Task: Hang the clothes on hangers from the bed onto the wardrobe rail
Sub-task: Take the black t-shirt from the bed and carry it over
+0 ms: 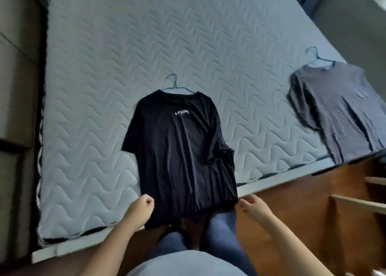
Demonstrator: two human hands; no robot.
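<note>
black t-shirt (179,150) on hanger (174,83) flat on bed (94,87), near hem overhanging: left hand (141,210) fingers closed, right hand (253,206) fingers loosely open, pinching hem corners, likely smoothing.

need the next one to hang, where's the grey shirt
In the head view the grey shirt lies on its hanger at the mattress's right edge, right of the black shirt.

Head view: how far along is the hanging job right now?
Nothing looks hung yet; no wardrobe rail is in view. The black T-shirt and grey T-shirt both lie on the mattress, already on hangers. In hand: the left hand and right hand are at the black shirt's hem. Both shirts are left.
</note>
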